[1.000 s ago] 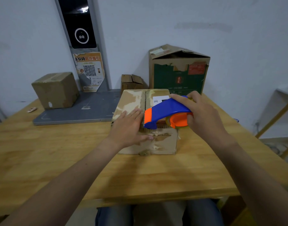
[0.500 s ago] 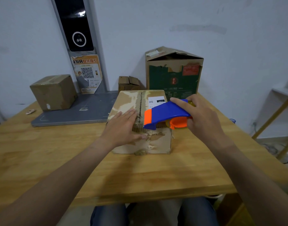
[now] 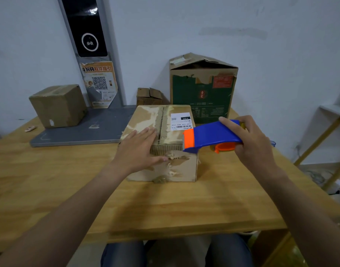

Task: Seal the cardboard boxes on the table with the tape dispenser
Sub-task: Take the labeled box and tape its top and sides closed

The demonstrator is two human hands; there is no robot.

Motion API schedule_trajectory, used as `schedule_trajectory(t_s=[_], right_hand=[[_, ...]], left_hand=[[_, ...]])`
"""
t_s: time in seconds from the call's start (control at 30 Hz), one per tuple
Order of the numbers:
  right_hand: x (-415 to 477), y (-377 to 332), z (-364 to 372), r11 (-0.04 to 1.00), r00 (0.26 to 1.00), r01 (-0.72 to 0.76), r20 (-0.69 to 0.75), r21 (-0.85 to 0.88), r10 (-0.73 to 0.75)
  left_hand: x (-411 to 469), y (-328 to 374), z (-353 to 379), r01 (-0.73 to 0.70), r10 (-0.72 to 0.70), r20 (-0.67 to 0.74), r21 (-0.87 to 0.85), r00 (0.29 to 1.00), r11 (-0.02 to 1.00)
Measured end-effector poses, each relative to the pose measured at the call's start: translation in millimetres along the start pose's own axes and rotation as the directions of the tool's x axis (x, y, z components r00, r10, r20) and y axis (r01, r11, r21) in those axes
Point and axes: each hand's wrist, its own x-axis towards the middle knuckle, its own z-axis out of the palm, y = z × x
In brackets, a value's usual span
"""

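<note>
We count four cardboard boxes, one blue-orange plastic tape dispenser gripped in right hand; left hand spread flat on nearest worn box.

Only one cam, wide-angle, on my head. It faced forward and down across the table toward the wall. Sat close: table's near edge ran right under it, my lap showed at frame bottom.
</note>
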Motion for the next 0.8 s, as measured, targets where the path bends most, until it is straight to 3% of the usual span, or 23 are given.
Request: schedule_trajectory(t_s=[0.2, 0.33, 0.5, 0.63, 0.8], right_hand=[[10.0, 4.1, 2.0, 0.995, 0.988, 0.097, -0.124, 0.012, -0.095], [11.0, 6.5, -1.9, 0.990, 0.982, 0.144, -0.125, -0.006, -0.144], [-0.3, 8.8, 11.8, 0.999, 0.999, -0.013, -0.041, 0.045, 0.015], [-2.8, 8.5, 16.4, 0.996, 0.998, -0.047, -0.037, 0.077, 0.050], [-5.0, 6.2, 18.7, 0.990, 0.997, -0.068, -0.026, 0.124, 0.072]], left_hand=[[2.1, -2.0, -2.7, 0.003, -0.003, 0.039, -0.005, 0.999, 1.000], [2.5, -1.0, -2.2, -0.003, 0.003, 0.024, -0.008, 1.000, 1.000], [1.8, 2.5, -1.8, 0.018, -0.018, 0.013, -0.005, 1.000, 1.000], [5.0, 17.3, -3.0, 0.041, -0.041, 0.047, 0.006, 0.998, 0.999], [12.3, 48.0, -6.4, -0.074, 0.074, 0.046, 0.002, 0.996, 0.997]])
